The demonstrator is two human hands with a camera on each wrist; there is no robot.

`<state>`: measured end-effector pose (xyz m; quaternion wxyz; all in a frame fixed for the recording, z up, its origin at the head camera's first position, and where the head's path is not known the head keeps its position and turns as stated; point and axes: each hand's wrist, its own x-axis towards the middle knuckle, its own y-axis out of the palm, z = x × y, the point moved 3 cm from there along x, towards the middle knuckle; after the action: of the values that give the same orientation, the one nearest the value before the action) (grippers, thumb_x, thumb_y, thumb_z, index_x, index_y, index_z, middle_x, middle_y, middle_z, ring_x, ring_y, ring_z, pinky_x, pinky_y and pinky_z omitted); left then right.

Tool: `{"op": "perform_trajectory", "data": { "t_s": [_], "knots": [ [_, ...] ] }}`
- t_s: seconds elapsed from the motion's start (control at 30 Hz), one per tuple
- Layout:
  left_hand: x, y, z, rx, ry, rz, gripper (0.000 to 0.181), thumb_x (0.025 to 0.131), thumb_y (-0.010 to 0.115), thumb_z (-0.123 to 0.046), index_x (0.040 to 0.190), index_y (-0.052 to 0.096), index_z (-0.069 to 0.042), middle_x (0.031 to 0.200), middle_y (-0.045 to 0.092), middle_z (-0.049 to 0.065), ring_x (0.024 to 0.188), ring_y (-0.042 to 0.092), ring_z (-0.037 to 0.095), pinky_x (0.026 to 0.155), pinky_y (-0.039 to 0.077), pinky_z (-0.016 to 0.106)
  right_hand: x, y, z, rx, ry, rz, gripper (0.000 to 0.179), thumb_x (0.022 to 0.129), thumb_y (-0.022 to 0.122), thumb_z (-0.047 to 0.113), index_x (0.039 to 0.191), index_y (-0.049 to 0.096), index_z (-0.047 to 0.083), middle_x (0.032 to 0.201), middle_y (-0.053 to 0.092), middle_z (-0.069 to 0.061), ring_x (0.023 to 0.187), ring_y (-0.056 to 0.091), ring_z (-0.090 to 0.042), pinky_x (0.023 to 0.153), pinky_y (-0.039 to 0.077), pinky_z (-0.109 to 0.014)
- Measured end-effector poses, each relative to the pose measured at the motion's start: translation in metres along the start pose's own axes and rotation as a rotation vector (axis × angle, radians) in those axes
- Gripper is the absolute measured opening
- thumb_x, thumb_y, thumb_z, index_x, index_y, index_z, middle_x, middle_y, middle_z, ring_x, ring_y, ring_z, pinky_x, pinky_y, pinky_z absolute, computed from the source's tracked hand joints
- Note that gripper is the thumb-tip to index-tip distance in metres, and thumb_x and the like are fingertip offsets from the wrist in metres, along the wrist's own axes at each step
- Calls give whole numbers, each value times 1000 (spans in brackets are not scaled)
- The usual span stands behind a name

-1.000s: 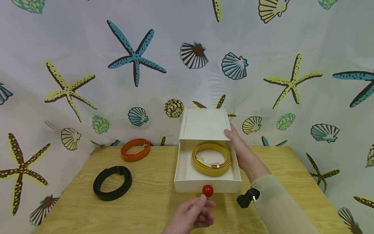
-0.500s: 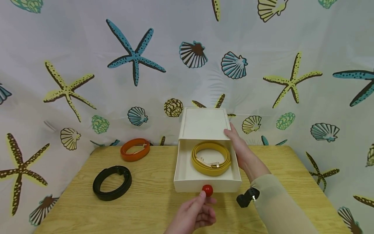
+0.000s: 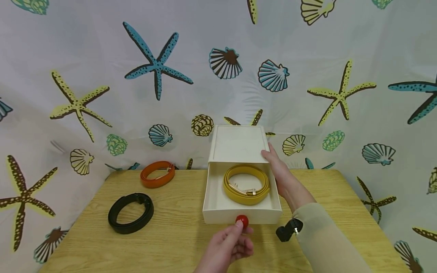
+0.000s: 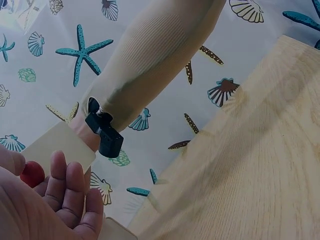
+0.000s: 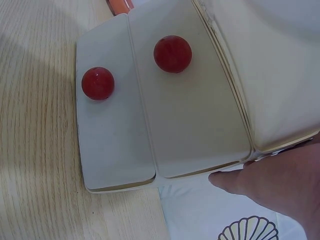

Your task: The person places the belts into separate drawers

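1. While the top drawer [image 3: 218, 217] stands pulled out of the white box [image 3: 240, 143], I can see the yellow belt [image 3: 246, 199] coiled inside it, its gold-toned buckle [image 3: 251, 192] within the loop.
2. At the drawer's front, the left hand [image 3: 227, 244] has its grip pinching the red knob [image 3: 244, 218], thumb against the near side.
3. Up by the top, the right hand [image 3: 280, 172] grasps the white box, thumb over the edge and fingers along the side; I take it to be steadying things.
4. Done, by my reading: the drawer is out and one belt sits within its walls, clear of both hands.
5. Left over, it seems: the orange belt [image 3: 157, 183] and the black belt [image 3: 129, 228], both coiled on the bench [image 3: 181, 235] off to the left, well apart from the box and untouched.
6. Seen from the right wrist, the middle drawer front [image 5: 195, 125] and lower drawer front [image 5: 117, 145] look closed, their contents hidden. With the top one not yet closed, I'd call the job only part-way along.
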<state>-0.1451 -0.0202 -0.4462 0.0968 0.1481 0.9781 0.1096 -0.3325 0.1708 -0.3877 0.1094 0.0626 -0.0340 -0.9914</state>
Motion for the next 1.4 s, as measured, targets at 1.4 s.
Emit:
{"op": "perform_trajectory", "data": {
  "t_s": [1.4],
  "knots": [
    [27, 3, -18, -10, 67, -94, 48, 117, 56, -46, 118, 74, -1, 88, 74, 0, 87, 70, 19, 89, 57, 36, 2, -5, 3, 11, 39, 22, 80, 117, 43, 48, 176, -11, 42, 184, -14, -3, 168, 2, -36, 131, 12, -66]
  ]
}}
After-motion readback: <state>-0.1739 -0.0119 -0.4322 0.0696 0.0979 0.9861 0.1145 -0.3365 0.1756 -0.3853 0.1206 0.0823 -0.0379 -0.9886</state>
